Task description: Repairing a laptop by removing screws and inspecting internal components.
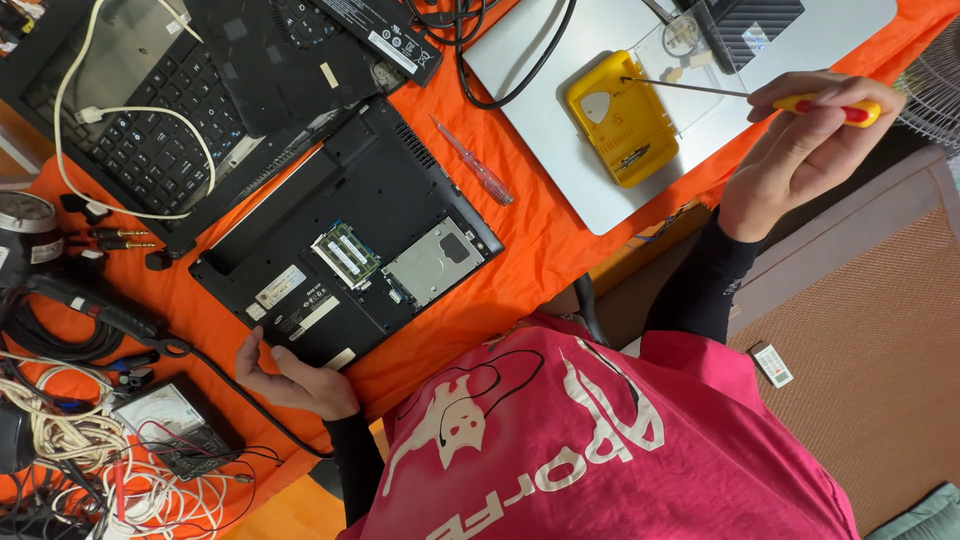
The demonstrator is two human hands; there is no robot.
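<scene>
1. Hands: the right hand (800, 140), at the upper right of the frame, is closed around the yellow-and-red handle of a thin screwdriver (760, 97), whose shaft points left over the yellow bit case (620, 120). The left hand (290, 378), at the lower left, is loosely curled with its fingers resting on the near edge of the opened laptop base (345, 235); it grips nothing.

2. Laptop base: it lies bottom-up in the middle of the orange table (530, 260), its cover off, so that the green memory modules (345, 255) and the silver drive bay (432, 262) are bare.

3. Slip risk: the screwdriver tip is fine and is held well apart from the base. Brought down carelessly, it could probably skid across the bare boards and scratch them.

4. Shift risk: only light fingers steady the base on cloth, so a hard push might turn it or slide it.

5. Clutter risk: tangled white wires (90, 450), an analogue meter (165, 415) and black cables crowd the lower left, just beside the left hand. A sleeve could likely catch them and drag the meter.

6. Loose-part risk: the red pen-shaped tester (472, 160) lies free near the base; a nudge might roll it off.
</scene>
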